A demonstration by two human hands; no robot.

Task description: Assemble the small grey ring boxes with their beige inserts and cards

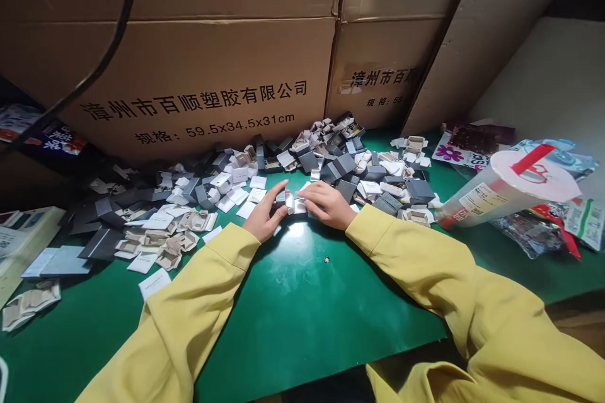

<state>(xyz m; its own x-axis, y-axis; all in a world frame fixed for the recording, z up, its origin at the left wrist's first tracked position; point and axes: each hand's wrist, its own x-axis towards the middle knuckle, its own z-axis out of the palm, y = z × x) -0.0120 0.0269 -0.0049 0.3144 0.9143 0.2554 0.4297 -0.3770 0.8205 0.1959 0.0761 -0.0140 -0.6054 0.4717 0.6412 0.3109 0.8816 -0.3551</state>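
Both my hands meet over a small box piece [293, 203] of white and dark card on the green table [302, 302]. My left hand [265, 214] pinches its left side with thumb and fingers. My right hand [327, 201] lies curled over its right side, fingers pressing on it. Yellow sleeves cover both arms. Behind the hands spreads a heap of dark grey boxes and white card inserts [331, 160].
Large cardboard cartons [198, 63] with printed lettering stand behind the heap. A plastic cup with a red straw [510, 192] lies tilted at the right among snack wrappers [558, 220]. More flat cards and inserts [155, 239] lie at the left.
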